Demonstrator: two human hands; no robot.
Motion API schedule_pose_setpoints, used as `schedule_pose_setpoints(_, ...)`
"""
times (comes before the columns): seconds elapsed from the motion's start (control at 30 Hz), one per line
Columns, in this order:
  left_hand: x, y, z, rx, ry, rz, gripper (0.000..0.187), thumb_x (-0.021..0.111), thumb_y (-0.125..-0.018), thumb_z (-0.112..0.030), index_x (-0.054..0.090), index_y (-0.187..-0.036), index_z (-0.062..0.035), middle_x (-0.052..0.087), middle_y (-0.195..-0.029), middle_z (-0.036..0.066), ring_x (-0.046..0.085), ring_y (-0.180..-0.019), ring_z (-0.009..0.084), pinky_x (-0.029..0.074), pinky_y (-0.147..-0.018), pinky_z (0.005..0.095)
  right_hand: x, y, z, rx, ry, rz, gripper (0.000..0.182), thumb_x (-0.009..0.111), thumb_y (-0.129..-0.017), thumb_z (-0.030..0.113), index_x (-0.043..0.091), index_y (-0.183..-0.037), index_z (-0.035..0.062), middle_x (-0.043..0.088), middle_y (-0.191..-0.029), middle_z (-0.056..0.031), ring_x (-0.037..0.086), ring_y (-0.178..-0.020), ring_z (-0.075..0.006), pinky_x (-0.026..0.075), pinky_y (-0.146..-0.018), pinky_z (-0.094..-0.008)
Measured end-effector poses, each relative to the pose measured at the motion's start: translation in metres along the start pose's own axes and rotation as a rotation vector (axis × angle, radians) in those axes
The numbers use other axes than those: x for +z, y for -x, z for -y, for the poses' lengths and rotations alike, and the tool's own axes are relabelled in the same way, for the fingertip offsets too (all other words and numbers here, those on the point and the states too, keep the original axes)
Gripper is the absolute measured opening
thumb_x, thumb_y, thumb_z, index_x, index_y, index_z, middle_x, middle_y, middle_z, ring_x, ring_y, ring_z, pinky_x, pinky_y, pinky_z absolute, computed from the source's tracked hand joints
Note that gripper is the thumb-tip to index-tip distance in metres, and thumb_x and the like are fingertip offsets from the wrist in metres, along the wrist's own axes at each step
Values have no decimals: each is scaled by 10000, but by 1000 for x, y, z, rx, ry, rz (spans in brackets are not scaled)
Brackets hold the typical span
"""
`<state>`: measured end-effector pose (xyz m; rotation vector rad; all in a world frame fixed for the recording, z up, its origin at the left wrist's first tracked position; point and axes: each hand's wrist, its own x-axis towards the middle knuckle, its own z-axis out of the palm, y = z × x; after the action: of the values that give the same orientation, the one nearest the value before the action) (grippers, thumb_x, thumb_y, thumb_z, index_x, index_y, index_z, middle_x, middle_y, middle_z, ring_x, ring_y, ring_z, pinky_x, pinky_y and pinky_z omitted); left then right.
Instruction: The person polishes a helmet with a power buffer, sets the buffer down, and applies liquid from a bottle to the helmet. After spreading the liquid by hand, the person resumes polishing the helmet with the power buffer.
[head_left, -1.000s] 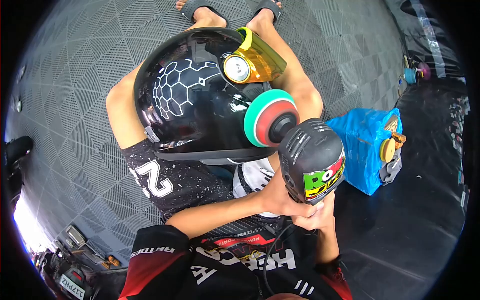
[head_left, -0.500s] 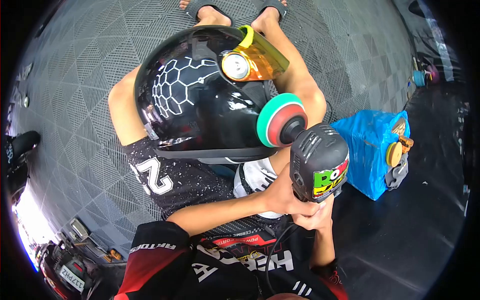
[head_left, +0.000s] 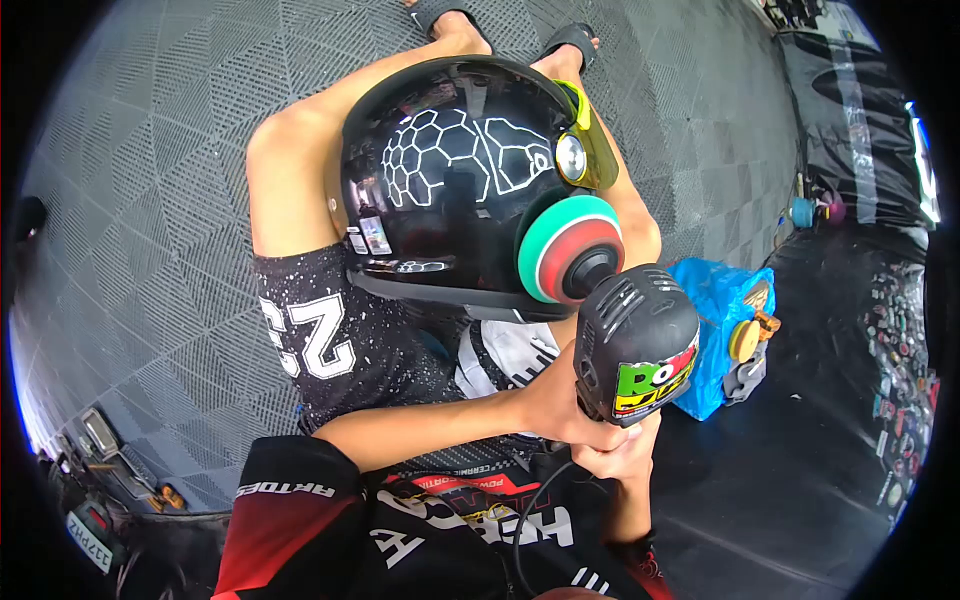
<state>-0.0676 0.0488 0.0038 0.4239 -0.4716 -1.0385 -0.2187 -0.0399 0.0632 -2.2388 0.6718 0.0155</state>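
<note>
A glossy black helmet (head_left: 440,225) with white hexagon line art rests across my lap. Its amber-tinted visor (head_left: 602,158) points right, by a round silver pivot. Both hands grip a black corded polisher (head_left: 640,315) bearing a colourful sticker. My left hand (head_left: 562,402) is closed around its body from the left, while my right hand (head_left: 622,455) wraps the handle below. The polisher's green foam pad (head_left: 545,245) on a red backing lies against the helmet's lower right side; whether it spins cannot be told.
A blue plastic bag (head_left: 705,300) stands to my right, with a round yellow pad (head_left: 744,340) and a grey cloth (head_left: 745,378) at its side. Black sheeting (head_left: 780,480) covers the right side. Grey patterned tiles (head_left: 180,200) make up the floor. The power cord (head_left: 522,525) runs down my front.
The helmet has turned, showing more of its hexagon art and a sticker on its side, and sits further right in view. The view has shifted. Both hands keep hold of the polisher.
</note>
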Motion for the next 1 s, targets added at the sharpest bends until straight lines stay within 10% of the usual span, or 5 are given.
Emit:
schedule_pose_setpoints(0.43,-7,7,-14,122,134,-5,612,801,-663,-62,570,-1224,20,677,-1108,106,644,-1003,179,538,-877,330,13,-2,25,98,53,-84,498,805,-509,187,524,-868,-13,629,-713,-68,608,-554,-251,475,-564,-333)
schedule_pose_setpoints(0.77,-18,8,-20,258,58,83,450,735,-754,-105,638,-1181,-3,690,-1133,111,653,-1024,188,533,-903,329,5,-17,67,-365,565,-165,671,822,-528,204,516,-1050,-83,582,-777,-96,528,-616,-283,442,-625,-386)
schedule_pose_setpoints(1.0,-11,-8,-38,116,257,-1,492,759,-737,-68,614,-1201,3,680,-1123,97,640,-1038,177,518,-923,337,1,-22,83,-137,472,-127,684,859,-548,236,525,-1065,-63,593,-885,-138,565,-722,-303,446,-675,-387)
